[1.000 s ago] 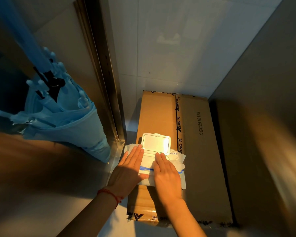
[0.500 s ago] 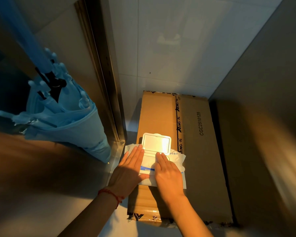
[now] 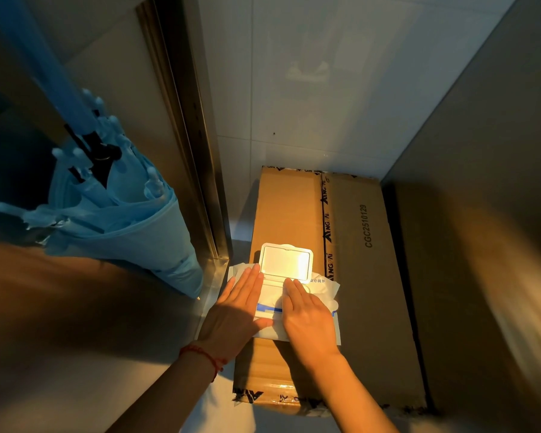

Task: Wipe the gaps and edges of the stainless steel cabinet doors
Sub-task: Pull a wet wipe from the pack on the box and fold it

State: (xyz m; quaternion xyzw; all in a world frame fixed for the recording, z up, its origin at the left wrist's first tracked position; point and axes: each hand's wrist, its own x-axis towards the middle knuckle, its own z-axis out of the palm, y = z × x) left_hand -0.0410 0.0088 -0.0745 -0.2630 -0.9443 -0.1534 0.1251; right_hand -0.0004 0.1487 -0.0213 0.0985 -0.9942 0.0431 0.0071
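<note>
A white pack of wet wipes (image 3: 270, 303) lies on a cardboard box (image 3: 366, 276), its plastic lid (image 3: 285, 262) flipped open toward the wall. My left hand (image 3: 236, 310) lies flat on the pack's left side, fingers straight. My right hand (image 3: 306, 314) lies over the pack's right side, fingertips at the opening below the lid; whether they pinch a wipe is hidden. The stainless steel cabinet door (image 3: 53, 332) fills the left, its edge and frame strip (image 3: 188, 145) running up beside the box.
A folded blue umbrella (image 3: 116, 214) hangs against the steel door at left. White wall tiles (image 3: 310, 89) stand behind the box. A grey panel (image 3: 497, 151) closes the right side. A red string bracelet (image 3: 203, 357) circles my left wrist.
My right hand has slid slightly forward toward the pack's opening. The left hand stays flat in place.
</note>
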